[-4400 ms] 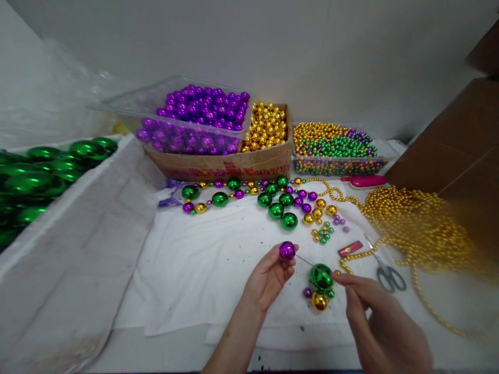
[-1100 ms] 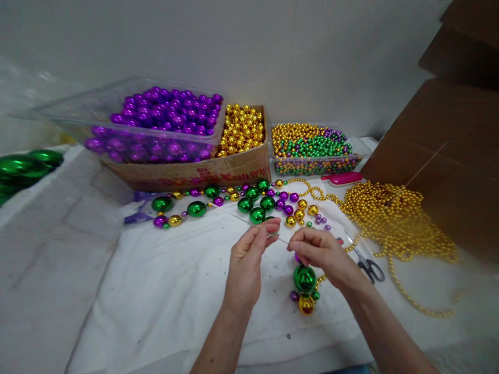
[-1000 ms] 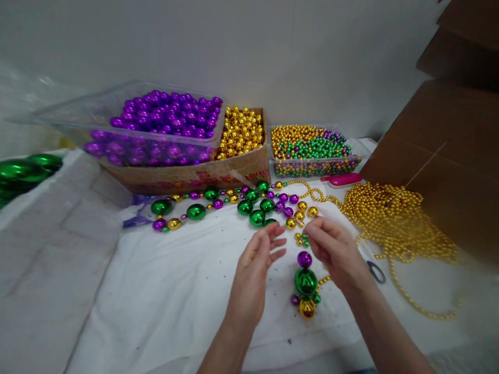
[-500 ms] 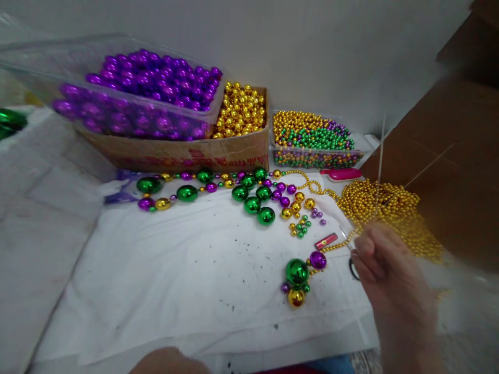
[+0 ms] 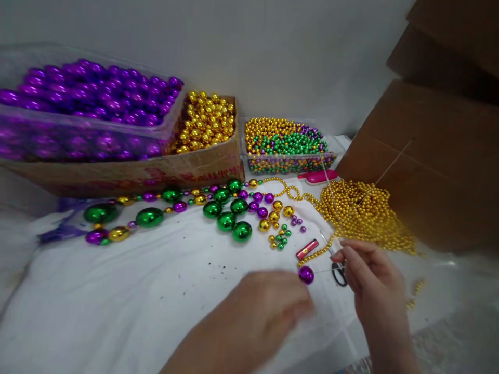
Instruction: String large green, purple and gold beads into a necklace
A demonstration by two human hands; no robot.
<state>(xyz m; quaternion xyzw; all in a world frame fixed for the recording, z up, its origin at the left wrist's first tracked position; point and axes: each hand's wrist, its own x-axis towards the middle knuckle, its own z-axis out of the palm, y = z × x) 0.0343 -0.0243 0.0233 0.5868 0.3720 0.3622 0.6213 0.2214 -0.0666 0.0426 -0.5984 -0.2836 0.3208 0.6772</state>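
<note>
The heap of gold beads [image 5: 354, 218] poses the largest hazard: the thread [image 5: 323, 270] has a raised length crossing in front of it that could snag if drawn that way. The left hand [image 5: 273, 306], blurred, could knock whatever lies beneath; its fingertips are unclear, so I cannot tell what its grip holds, if anything. The right hand [image 5: 372, 267] has its grip pinched on the thread; were that to loosen, the line could slacken and the purple ball [image 5: 306, 275], just beyond the left hand, might slide along it. The scissors [image 5: 340, 274] lie close by the thread, where a handle could catch it. A careless sweep could scatter the small beads [image 5: 279, 239].

Half a second ago the left hand was at the lower edge; now it reaches over the middle, and the big green ball no longer shows. The right hand looks sharper, its thumb and forefinger plainer.
</note>
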